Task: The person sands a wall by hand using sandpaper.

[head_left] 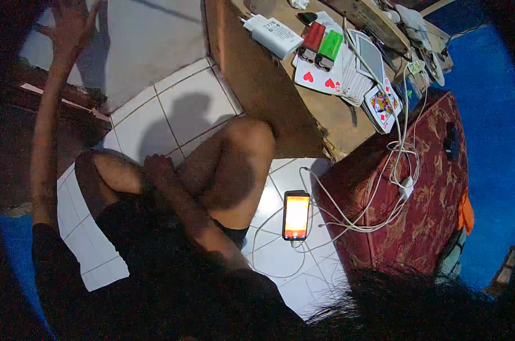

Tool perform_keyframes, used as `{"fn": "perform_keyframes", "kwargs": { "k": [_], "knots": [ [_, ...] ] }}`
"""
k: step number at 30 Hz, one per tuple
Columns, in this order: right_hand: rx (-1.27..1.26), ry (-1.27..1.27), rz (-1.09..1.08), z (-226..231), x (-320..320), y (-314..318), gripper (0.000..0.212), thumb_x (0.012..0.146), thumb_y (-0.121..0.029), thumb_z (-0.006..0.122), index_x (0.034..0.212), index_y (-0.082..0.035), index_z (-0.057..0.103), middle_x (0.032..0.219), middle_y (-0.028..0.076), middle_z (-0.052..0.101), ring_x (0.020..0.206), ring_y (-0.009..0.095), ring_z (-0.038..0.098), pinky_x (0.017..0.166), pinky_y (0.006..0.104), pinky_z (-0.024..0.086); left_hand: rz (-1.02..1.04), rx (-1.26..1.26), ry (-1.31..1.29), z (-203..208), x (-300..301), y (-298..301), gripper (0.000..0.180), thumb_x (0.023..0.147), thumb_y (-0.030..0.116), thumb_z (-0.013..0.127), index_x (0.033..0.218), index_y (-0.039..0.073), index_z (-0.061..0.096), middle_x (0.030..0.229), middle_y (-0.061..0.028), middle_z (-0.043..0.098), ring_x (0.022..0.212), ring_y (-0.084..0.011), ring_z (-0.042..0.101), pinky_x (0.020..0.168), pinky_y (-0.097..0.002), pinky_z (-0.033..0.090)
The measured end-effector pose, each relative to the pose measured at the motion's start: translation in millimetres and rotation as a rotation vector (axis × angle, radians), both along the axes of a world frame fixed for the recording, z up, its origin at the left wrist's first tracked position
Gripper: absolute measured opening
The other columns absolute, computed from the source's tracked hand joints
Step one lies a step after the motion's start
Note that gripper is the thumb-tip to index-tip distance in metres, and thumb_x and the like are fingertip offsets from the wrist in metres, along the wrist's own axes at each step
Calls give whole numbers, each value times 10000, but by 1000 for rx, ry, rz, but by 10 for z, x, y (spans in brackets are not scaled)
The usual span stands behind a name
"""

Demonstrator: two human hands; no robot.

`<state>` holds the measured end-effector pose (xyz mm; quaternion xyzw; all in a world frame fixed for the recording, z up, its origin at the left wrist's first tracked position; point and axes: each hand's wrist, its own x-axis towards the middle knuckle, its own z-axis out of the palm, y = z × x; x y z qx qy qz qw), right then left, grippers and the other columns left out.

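My left hand [70, 31] is raised at the upper left, fingers spread, in front of the pale wall [149, 34]. It holds nothing, and its fingertips run out of the picture. My right hand [158, 167] rests at my bent leg [118, 170], deep in shadow, so how its fingers lie is unclear. On the tiled floor to the right of my knee lies a phone [296, 216] with a brightly lit screen. A white cable [277, 277] loops around it and meets its lower end. Neither hand touches the phone.
A wooden table [308, 105] at the upper right carries a white charger [273, 37], a red lighter [312, 41], a green lighter [329, 50], playing cards [382, 108] and a white device [369, 57]. Tangled white cables [408, 153] drape over a dark red patterned cushion [433, 165].
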<state>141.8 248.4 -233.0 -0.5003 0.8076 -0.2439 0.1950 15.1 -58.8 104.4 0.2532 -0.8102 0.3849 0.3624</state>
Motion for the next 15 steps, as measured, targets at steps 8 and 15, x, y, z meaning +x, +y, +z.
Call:
{"fn": "perform_keyframes", "kwargs": {
  "k": [8, 15],
  "knots": [
    [33, -13, -37, 11, 37, 71, 231, 958, -217, 564, 1031, -28, 675, 1003, 186, 695, 937, 357, 708, 779, 518, 557, -407, 99, 41, -671, 90, 281, 834, 1022, 605, 470, 1575, -4, 331, 1661, -272, 225, 1552, -480, 156, 1093, -840, -43],
    [104, -129, -28, -116, -80, 47, 282, 979, -254, 557, 1123, -35, 662, 1056, 189, 693, 1004, 372, 700, 825, 536, 549, -790, -22, 136, -371, -300, 184, 827, 1026, 672, 401, 1568, 48, 425, 1649, -253, 320, 1553, -478, 198, 1051, -890, -27]
  ]
}}
